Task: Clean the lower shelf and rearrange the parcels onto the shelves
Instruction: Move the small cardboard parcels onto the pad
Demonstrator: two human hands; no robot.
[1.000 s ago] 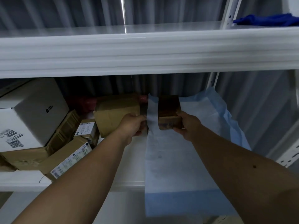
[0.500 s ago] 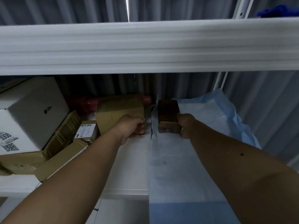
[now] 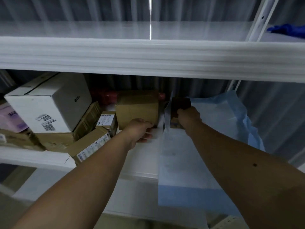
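So up close it's just two forearms reaching in over the front lip of the lower shelf (image 3: 142,175), where a blue-and-white liner sheet (image 3: 181,162) hangs over the edge and covers the right half. A bit further in, the left hand (image 3: 140,131) is curled at the bottom corner of a brown cardboard parcel (image 3: 137,108); it looks like a grip on that corner, but I can't tell how tight. The right hand (image 3: 188,115) is closed around a small dark box (image 3: 179,104) sitting right at the liner's left edge. The two hands are near each other but not touching.

Off to the left there's a messy heap: a white box (image 3: 49,103) on top of several tilted brown parcels (image 3: 89,146).

My read: this is the rearranging step, with the liner already down. Next move probably needs the small box set squarely on the liner and the brown parcel slid over beside it without rucking up the sheet's edge.

Farthest back, the upper shelf (image 3: 148,57) looks bare, with something blue (image 3: 288,30) at the far right.
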